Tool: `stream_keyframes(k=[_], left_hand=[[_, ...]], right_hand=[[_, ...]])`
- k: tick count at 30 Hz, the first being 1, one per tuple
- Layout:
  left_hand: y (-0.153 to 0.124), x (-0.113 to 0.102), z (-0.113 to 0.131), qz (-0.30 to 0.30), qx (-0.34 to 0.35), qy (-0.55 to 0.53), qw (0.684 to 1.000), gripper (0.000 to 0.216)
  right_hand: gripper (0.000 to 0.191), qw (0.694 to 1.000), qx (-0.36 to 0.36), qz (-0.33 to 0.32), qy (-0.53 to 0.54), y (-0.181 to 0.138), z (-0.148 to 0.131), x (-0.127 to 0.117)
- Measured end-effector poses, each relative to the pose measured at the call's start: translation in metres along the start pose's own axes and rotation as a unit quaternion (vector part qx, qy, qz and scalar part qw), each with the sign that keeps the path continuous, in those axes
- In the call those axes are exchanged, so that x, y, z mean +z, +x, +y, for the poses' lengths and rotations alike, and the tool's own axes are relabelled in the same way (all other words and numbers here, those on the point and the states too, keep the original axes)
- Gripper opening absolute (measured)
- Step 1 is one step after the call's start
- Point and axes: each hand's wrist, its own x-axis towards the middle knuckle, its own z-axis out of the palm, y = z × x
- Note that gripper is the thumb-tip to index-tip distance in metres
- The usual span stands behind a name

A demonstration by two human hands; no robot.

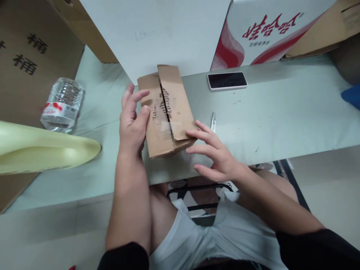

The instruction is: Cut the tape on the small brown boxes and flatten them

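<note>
A small brown cardboard box (180, 101) rests on the pale green tabletop, turned at an angle. Dark print and a strip of clear tape show on its top, and a dark gap runs between its flaps, the right one slightly raised. My left hand (133, 120) holds the box's left side, thumb and index finger over the top edge. At the near right corner, my right hand (213, 153) has its fingers spread, with the fingertips against or very near the flap. A utility knife (213, 122) lies just right of the box, partly hidden behind my right hand.
A phone (227, 80) lies behind the knife. A large white carton (165, 33) and a red-and-white carton (261, 33) stand at the back. On the left are a clear plastic bottle (63, 105), a pale yellow smooth object (50, 148) and a big brown carton (36, 75).
</note>
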Motion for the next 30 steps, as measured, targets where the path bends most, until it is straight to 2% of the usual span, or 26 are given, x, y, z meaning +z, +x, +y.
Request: stream_keyframes(k=[2,4,9,11,16,19,23,30], left_hand=[[-0.001,-0.002,0.006,-0.006,0.009,0.000,1.000,0.042],[-0.003,-0.003,0.013,-0.017,0.023,-0.002,1.000,0.038],[-0.010,-0.003,0.028,-0.125,0.052,0.007,0.991,0.051],[-0.011,-0.002,0.027,-0.147,0.045,0.009,0.988,0.051],[-0.010,0.002,0.019,-0.125,0.017,-0.031,0.991,0.056],[-0.011,0.004,0.020,-0.120,0.012,-0.024,0.992,0.043],[-0.011,0.003,0.021,-0.123,0.015,-0.014,0.992,0.027],[-0.009,-0.003,0.017,-0.131,0.030,0.010,0.991,0.032]], right_hand=[[0.056,1.000,0.011,0.015,0.009,0.000,0.001,0.001],[0.062,1.000,0.022,0.015,0.007,0.000,0.002,0.002],[0.056,0.999,0.044,0.010,-0.001,0.002,-0.001,0.002],[0.052,0.999,0.041,0.018,0.007,0.003,-0.002,0.001],[0.051,0.999,0.040,0.014,0.012,0.003,-0.002,-0.001],[0.050,0.999,0.043,0.021,0.007,0.002,-0.002,-0.002],[0.051,0.997,0.049,0.060,-0.023,0.002,-0.001,-0.003],[0.056,0.993,0.036,0.097,-0.051,0.005,-0.004,0.001]])
